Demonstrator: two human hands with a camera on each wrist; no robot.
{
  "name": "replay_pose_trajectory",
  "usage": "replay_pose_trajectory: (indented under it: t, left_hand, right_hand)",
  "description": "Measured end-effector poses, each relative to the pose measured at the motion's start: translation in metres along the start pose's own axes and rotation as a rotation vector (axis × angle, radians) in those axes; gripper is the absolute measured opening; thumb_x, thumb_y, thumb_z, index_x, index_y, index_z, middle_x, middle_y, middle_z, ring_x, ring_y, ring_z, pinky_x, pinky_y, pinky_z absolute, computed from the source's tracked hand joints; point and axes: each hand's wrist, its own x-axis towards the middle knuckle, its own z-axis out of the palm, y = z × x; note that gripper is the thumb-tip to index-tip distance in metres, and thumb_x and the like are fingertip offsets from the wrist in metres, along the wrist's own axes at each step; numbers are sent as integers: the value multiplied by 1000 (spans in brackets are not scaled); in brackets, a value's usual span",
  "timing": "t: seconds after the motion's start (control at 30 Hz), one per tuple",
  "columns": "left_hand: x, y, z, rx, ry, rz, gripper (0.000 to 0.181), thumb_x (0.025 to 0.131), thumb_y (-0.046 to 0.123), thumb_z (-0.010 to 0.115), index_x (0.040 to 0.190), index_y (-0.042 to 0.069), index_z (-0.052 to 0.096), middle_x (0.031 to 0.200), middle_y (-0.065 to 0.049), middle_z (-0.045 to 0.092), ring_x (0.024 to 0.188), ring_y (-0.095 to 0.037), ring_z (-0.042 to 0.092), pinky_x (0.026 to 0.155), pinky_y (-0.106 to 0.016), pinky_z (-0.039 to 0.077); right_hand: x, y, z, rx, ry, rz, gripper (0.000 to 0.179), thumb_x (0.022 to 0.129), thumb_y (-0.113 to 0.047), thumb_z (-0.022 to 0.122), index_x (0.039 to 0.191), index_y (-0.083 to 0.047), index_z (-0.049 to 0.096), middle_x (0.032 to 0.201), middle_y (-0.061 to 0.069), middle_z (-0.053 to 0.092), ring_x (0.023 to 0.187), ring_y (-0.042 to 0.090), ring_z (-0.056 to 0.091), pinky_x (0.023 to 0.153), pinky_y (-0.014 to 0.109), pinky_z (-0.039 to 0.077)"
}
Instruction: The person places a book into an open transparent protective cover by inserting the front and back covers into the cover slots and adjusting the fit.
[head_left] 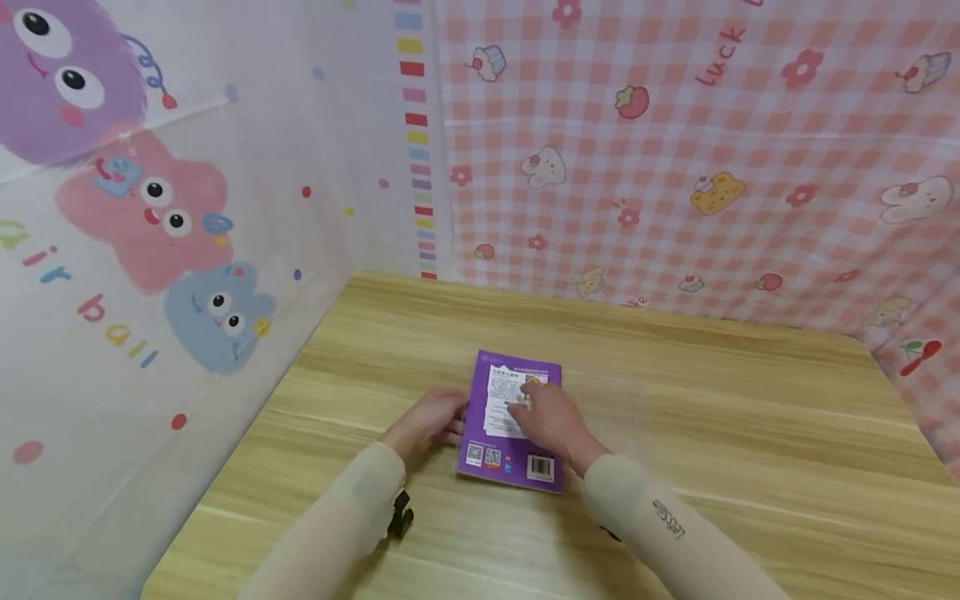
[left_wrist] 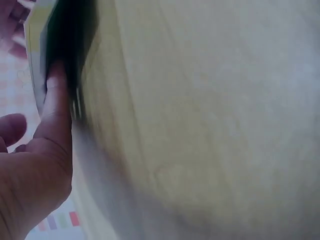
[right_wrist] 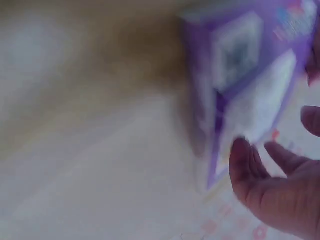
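Note:
A purple book (head_left: 472, 457) sits in front of me on the wooden table, back cover up, with a white text panel, QR codes and a barcode. At its left edge is my left hand (head_left: 433, 417); in the left wrist view a straight finger (left_wrist: 56, 107) reaches along the book's dark underside, the thumb standing apart. My right hand (head_left: 553, 419) lies over the right side of the cover with its fingers extended across the white panel. The right wrist view, blurred, has the book (right_wrist: 215, 150) tilted beside the right hand's fingertips (right_wrist: 240, 150).
A faint transparent sheet (head_left: 626, 408) lies on the wooden table (head_left: 750, 433) to the right of the book. A pink checked cloth (head_left: 675, 150) hangs behind the table, and a white printed cloth (head_left: 300, 225) stands along the left side.

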Motion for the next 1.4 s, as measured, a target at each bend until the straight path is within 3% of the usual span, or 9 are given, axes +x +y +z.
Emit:
replay_pose_trajectory:
  t: [0.2, 0.43, 0.53, 0.63, 0.8, 1.0, 1.13, 1.23, 1.4]
  left_hand:
    - [6, -4, 0, 28, 12, 0, 35, 107, 16, 36, 121, -8, 58, 80, -6, 64, 61, -13, 59, 56, -28, 53]
    - [6, -2, 9, 67, 24, 44, 33, 106, 16, 37, 117, -8, 58, 76, -4, 59, 62, -12, 54, 53, -25, 47]
    - [0, 2, 13, 227, 102, 142, 35, 105, 16, 43, 127, -7, 58, 97, -14, 67, 84, -22, 64, 75, -34, 54]
    - [-4, 7, 17, 467, 184, 252, 40, 103, 16, 48, 134, -9, 54, 122, -24, 63, 112, -35, 61, 98, -46, 47]
    - [-5, 10, 22, 637, 244, 331, 42, 102, 18, 52, 135, -7, 53, 118, -24, 64, 110, -38, 60, 97, -51, 47]
    - [0, 9, 24, 584, 309, 366, 32, 102, 22, 52, 115, -3, 67, 96, -13, 69, 89, -26, 64, 83, -41, 52]
    - [-1, 14, 33, 370, 199, 302, 39, 105, 31, 49, 110, -3, 69, 92, -14, 69, 75, -22, 65, 68, -35, 55]
    - [-3, 19, 43, 221, 91, 278, 41, 106, 29, 48, 129, -3, 61, 108, -19, 68, 83, -23, 68, 67, -36, 58]
    - [-7, 26, 61, 205, -27, 340, 41, 105, 18, 48, 144, 5, 51, 129, -21, 61, 105, -29, 65, 76, -37, 58]
  right_hand:
    - [-16, -13, 37, -215, 96, -92, 84, 85, -63, 66, 133, 5, 54, 121, 26, 56, 111, 39, 55, 92, 51, 48]
    - [-18, -26, 61, -204, 142, 43, 93, 78, -68, 65, 137, 2, 49, 127, 24, 50, 116, 41, 47, 92, 58, 42]
    - [-19, -28, 58, -164, 124, 73, 85, 80, -62, 65, 134, 2, 52, 129, 24, 50, 117, 41, 46, 93, 58, 42]
    - [-20, -29, 51, -87, 123, 87, 73, 82, -54, 64, 128, 3, 57, 126, 24, 54, 115, 41, 49, 92, 58, 44]
    - [-24, -26, 36, 74, 141, 66, 42, 86, -36, 63, 104, 0, 71, 101, 14, 69, 94, 31, 63, 81, 45, 52]
    - [-33, -22, 21, 238, 168, 51, 23, 84, -18, 64, 97, -3, 76, 82, 1, 71, 73, 14, 63, 66, 31, 52]
    - [-38, -20, 16, 370, 214, 38, 27, 85, -12, 62, 106, 1, 73, 77, 2, 69, 61, 11, 60, 53, 27, 51]
    - [-42, -17, 16, 492, 233, 53, 31, 85, -9, 61, 112, 3, 70, 82, 5, 67, 60, 16, 63, 50, 29, 53]
    - [-48, -14, 16, 628, 256, 110, 49, 92, -21, 63, 135, 2, 57, 121, 18, 64, 92, 27, 67, 67, 36, 59]
